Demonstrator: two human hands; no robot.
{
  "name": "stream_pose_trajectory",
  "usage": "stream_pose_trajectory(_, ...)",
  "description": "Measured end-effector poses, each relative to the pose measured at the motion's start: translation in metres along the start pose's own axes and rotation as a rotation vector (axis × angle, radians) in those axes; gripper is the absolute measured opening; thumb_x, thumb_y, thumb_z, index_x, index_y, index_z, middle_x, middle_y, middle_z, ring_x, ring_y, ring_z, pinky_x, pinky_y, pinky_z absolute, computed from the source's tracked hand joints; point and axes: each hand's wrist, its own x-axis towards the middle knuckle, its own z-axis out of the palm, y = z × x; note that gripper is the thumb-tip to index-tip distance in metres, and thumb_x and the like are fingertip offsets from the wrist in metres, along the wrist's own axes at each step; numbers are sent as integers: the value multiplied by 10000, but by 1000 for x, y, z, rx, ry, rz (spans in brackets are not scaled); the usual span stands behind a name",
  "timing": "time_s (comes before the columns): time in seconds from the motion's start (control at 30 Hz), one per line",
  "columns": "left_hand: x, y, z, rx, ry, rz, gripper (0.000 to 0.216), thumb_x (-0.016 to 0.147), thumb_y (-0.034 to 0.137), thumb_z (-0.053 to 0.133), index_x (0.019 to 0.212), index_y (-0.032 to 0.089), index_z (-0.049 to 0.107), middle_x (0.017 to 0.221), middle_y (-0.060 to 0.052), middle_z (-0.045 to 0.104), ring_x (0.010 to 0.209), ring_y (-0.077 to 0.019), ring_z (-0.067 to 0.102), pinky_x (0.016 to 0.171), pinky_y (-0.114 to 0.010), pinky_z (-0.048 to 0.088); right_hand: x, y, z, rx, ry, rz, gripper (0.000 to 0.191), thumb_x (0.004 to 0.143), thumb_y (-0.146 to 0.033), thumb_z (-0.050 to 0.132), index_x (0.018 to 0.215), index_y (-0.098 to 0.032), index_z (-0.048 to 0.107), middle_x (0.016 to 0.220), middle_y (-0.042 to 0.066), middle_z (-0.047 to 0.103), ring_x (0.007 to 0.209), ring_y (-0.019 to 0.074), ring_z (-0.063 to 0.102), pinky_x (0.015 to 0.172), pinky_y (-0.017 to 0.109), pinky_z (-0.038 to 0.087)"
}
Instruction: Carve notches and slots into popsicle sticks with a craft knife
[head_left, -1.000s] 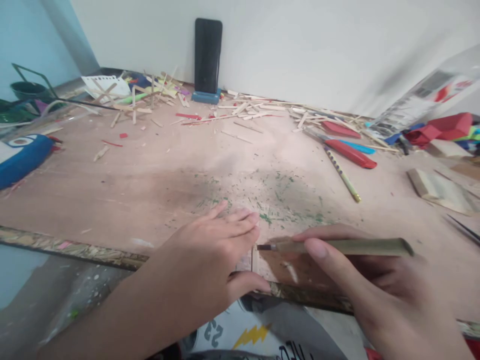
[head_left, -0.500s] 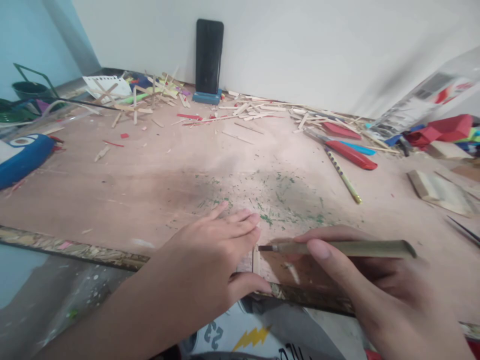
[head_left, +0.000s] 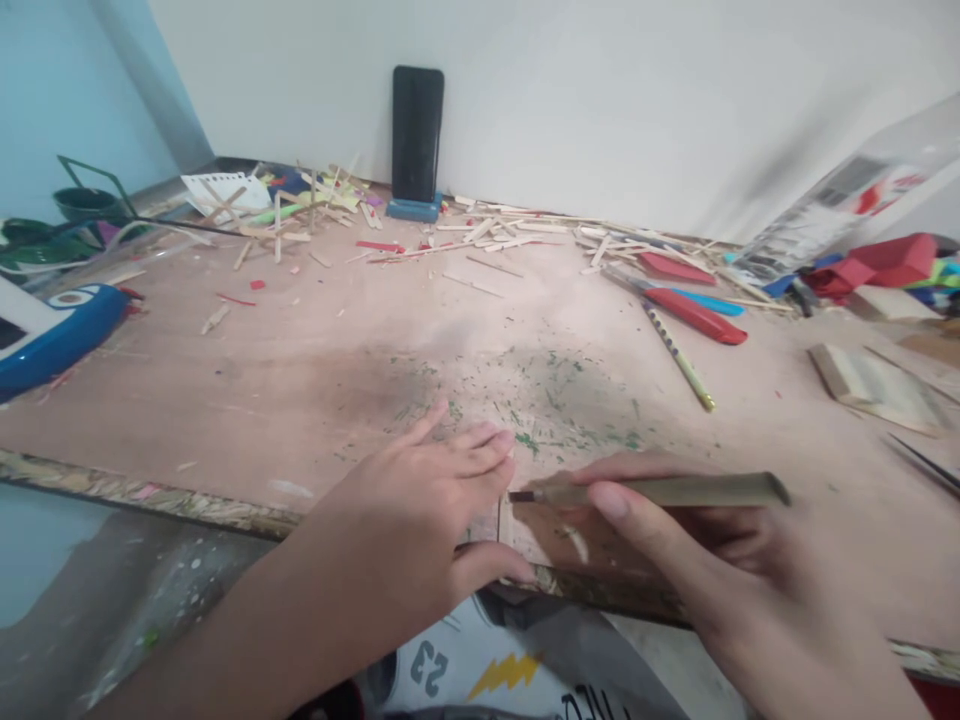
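Observation:
My left hand [head_left: 435,490] lies on the tabletop with its fingers stretched out, pressing on a thin pale wooden stick [head_left: 505,520]. Part of that stick shows between the fingers and thumb; the rest is hidden under the hand. In my right hand [head_left: 675,540], thumb and fingers grip a carving tool [head_left: 697,489] by its olive-coloured handle. It lies nearly level, and its short dark blade points left, meeting the stick's right side close to my left fingertips. Green shavings [head_left: 529,440] are scattered on the table just beyond.
A black phone [head_left: 417,135] stands upright against the wall. Wooden sticks [head_left: 510,228] lie along the back. At right are a red-handled knife [head_left: 697,315], a patterned pencil [head_left: 679,358], wood blocks [head_left: 874,380] and a clear bag [head_left: 847,200]. The table's front edge [head_left: 225,510] passes beneath my forearm.
The view has tilted and shifted slightly. My right hand and the carving tool have moved a little to the left. The left hand keeps its place on the stick.

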Motion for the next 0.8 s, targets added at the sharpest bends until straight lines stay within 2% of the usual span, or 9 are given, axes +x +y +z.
stream_pose_trajectory(0.13, 0, -1, 1, -13, 0, -7, 586, 1010, 556, 677, 1456, 184, 605, 1533, -44, 623, 1502, -181, 511, 1377, -460, 170, 0, 2, -3, -4, -3, -13, 266, 808, -588, 812, 920, -347, 828, 934, 24, 843, 925, 316, 814, 713, 362, 692)
stream_pose_trajectory(0.3, 1, -2, -1, -14, -40, -19, 609, 1000, 588, 675, 1442, 173, 616, 1529, -42, 624, 1510, -173, 500, 1371, -457, 182, 4, 4, -6, -37, -30, -14, 310, 820, -603, 804, 941, -320, 843, 852, 12, 829, 812, 251, 791, 693, 298, 643)
stream_pose_trajectory(0.53, 0, -3, 0, -33, -18, -27, 631, 998, 608, 667, 1459, 182, 606, 1553, -6, 602, 1514, -135, 485, 1378, -366, 94, 7, 1, -11, -54, 30, 4, 342, 764, -603, 833, 838, -269, 824, 766, 31, 797, 748, 237, 770, 618, 255, 613)
stream_pose_trajectory(0.63, -1, -3, 0, -31, -10, -29, 621, 1003, 591, 669, 1465, 182, 601, 1560, -3, 596, 1520, -144, 480, 1379, -386, 120, 5, 0, -9, -15, 56, 19, 343, 734, -604, 857, 852, -285, 815, 706, 3, 765, 709, 224, 765, 610, 255, 619)
stream_pose_trajectory(0.8, 0, -2, 1, -21, -8, -17, 611, 998, 567, 688, 1465, 183, 599, 1560, -19, 594, 1512, -181, 497, 1364, -466, 217, 4, 1, -5, -26, 80, 8, 351, 740, -626, 857, 867, -301, 817, 779, 13, 821, 742, 228, 794, 653, 246, 627)
